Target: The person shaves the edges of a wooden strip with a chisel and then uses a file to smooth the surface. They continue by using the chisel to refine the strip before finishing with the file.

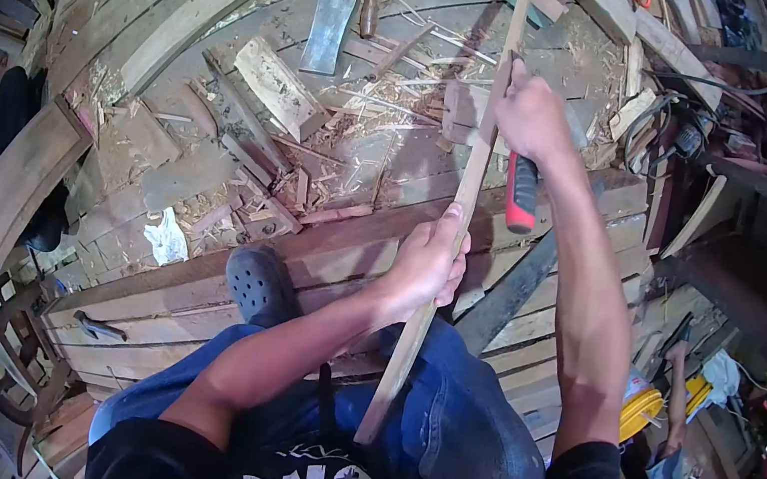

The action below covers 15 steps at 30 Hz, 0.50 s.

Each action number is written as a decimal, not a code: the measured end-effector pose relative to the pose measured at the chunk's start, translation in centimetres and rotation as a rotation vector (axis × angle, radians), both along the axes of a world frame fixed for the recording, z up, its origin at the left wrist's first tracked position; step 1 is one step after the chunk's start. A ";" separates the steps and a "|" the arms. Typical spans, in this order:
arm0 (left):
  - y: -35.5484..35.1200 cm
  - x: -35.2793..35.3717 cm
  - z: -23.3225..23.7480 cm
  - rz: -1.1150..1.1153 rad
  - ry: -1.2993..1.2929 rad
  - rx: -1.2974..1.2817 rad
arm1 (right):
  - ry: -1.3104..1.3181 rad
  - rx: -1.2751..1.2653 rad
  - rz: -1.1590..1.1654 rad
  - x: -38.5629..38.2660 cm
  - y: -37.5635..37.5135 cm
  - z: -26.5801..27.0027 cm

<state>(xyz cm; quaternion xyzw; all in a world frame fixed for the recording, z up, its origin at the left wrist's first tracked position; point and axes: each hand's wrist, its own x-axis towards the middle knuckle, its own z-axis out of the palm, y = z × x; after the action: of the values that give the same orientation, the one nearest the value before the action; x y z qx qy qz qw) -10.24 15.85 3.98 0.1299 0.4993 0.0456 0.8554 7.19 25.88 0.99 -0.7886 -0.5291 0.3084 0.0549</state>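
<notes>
Over the lap (474, 427) slants a strip (475, 179) of wood, seemingly light and stiff, so its middle seems good for holding; the left hand (429, 255) is closed around it there. The right hand (531, 117) closes on a red-handled tool (520, 197) beside it.

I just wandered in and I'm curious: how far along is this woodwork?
Some cutting looks done: shavings and offcuts lie about, though maybe not from this piece. In hand, the left hand grips a long wooden strip, and the right hand holds a red-and-black-handled tool beside it. The strip is probably unfinished; how much remains, I can't tell.
</notes>
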 end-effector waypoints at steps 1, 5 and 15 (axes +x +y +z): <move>0.0 0.0 0.0 0.006 0.001 0.000 | 0.001 0.000 0.006 -0.3 -0.3 0.1; 0.2 0.2 0.6 0.013 -0.020 -0.027 | 0.009 -0.032 -0.035 -0.8 -1.5 1.8; -0.2 0.6 1.2 0.017 -0.033 -0.046 | 0.052 -0.144 -0.020 0.4 2.2 2.5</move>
<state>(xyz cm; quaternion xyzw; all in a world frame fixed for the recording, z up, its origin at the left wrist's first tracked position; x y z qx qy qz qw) -9.66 15.63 5.22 0.1053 0.4870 0.0435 0.8659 7.63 28.12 3.47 -0.7876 -0.4960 0.3653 0.0150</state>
